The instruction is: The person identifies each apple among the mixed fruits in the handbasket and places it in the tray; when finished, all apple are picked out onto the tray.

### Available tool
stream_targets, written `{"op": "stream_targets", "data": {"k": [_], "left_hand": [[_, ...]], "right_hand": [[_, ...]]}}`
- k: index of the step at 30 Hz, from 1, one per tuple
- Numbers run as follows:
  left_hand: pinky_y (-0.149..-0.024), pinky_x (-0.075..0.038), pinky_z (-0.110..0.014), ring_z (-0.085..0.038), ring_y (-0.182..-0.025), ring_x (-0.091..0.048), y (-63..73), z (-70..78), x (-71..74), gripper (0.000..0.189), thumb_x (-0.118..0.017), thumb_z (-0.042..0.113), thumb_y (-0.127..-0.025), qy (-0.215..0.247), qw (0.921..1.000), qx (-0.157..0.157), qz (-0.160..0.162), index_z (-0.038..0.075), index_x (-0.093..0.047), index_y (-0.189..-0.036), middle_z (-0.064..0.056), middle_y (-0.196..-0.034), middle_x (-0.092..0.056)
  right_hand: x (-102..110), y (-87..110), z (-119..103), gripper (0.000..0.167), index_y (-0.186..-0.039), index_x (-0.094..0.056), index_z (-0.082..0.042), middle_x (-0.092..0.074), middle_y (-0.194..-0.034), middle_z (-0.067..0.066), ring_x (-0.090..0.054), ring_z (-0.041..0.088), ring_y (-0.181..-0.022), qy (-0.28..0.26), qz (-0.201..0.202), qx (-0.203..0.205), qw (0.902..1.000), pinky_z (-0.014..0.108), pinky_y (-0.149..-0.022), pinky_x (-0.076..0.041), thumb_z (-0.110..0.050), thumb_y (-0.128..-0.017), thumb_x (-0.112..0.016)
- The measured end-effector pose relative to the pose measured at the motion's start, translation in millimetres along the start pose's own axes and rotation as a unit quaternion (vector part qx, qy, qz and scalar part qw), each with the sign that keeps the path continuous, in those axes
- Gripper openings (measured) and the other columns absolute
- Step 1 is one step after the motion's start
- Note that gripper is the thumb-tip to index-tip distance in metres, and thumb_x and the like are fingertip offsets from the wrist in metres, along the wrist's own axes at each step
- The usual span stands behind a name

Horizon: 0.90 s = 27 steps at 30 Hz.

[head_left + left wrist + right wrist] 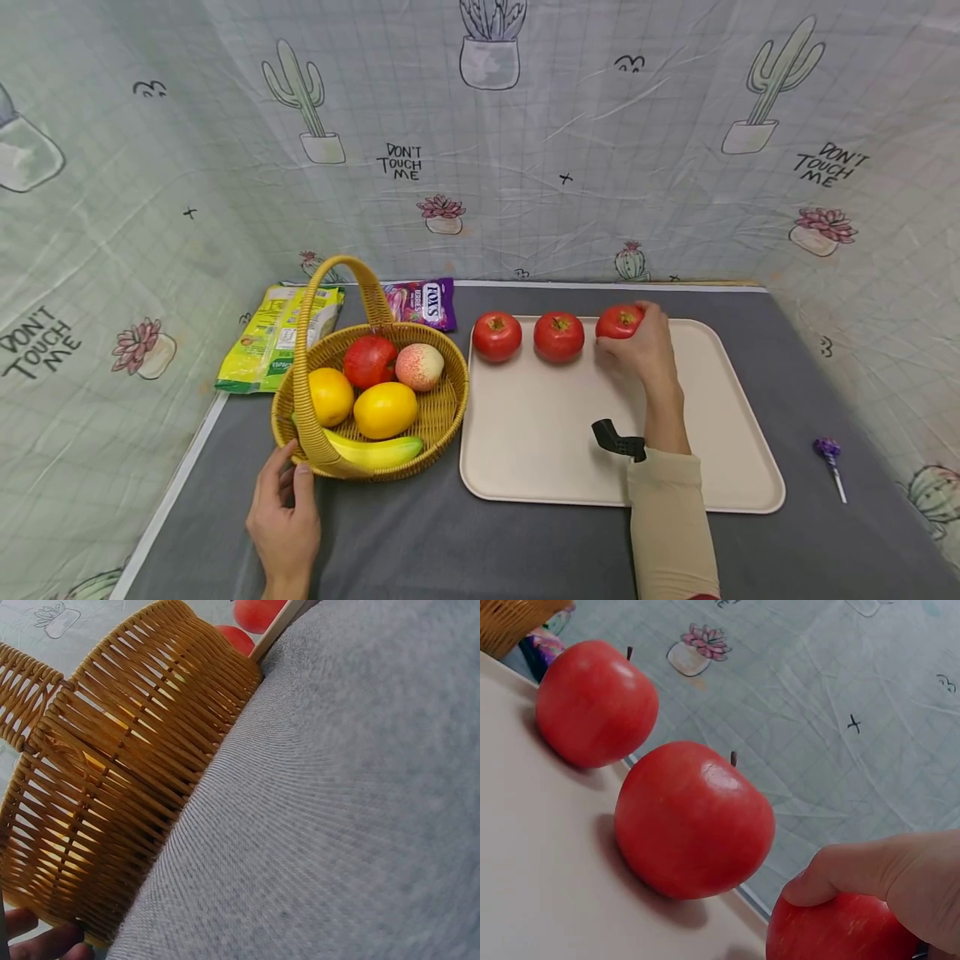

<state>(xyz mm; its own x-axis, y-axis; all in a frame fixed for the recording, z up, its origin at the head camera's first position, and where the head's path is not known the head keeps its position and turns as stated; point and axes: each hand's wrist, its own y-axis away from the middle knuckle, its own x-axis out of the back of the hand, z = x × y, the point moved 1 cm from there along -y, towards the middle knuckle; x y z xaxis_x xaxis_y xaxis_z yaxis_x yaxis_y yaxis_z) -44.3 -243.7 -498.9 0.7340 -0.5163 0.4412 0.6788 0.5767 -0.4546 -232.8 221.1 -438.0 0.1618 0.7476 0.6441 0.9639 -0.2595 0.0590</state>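
My right hand (651, 346) holds a red apple (619, 321) at the far edge of a cream tray (555, 442), with the thumb over its side in the right wrist view. Two more red apples, a middle one (558, 337) and a left one (497, 336), sit in a row along that edge. My left hand (285, 517) rests beside a wicker basket (442, 433), its fingertips at the near-left side of the rim. Inside the basket lie a red fruit (370, 362), a peach (419, 367), two yellow fruits (386, 410) and a banana (382, 452).
Behind the basket lie a yellow-green packet (262, 342) and a purple candy bag (431, 304). A purple lollipop (828, 454) lies right of the tray on the grey cloth (420, 542). The basket's tall handle (303, 367) arches upward. Printed curtains surround the table.
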Motion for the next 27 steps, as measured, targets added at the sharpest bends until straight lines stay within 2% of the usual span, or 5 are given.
{"op": "stream_targets", "data": {"k": [19,27], "left_hand": [[-0.079,-0.037,0.005,0.026,-0.092,-0.049,-0.6,2.2,0.7,0.033,-0.06,0.017,-0.1,0.004,1.0,0.002,0.001,0.009,-0.066,-0.131,-0.016,-0.13,-0.066],[-0.078,-0.037,0.005,0.025,-0.091,-0.05,-0.4,2.7,2.3,0.032,-0.061,0.015,-0.099,0.01,0.9999,-0.002,-0.001,0.01,-0.067,-0.13,-0.016,-0.13,-0.066]], "right_hand": [[-3.6,-7.5,10.5,0.098,-0.156,-0.02,-0.004,-0.033,-0.149,0.028,-0.04,0.046,-0.134,-0.007,-0.011,-0.03,0.9995,0.061,-0.109,-0.042,-0.028,-0.08,-0.078],[-0.1,-4.3,10.1,0.102,-0.159,-0.011,-0.005,-0.028,-0.152,0.031,-0.036,0.048,-0.137,-0.008,-0.035,-0.041,0.9985,0.063,-0.111,-0.038,-0.026,-0.083,-0.076]]}}
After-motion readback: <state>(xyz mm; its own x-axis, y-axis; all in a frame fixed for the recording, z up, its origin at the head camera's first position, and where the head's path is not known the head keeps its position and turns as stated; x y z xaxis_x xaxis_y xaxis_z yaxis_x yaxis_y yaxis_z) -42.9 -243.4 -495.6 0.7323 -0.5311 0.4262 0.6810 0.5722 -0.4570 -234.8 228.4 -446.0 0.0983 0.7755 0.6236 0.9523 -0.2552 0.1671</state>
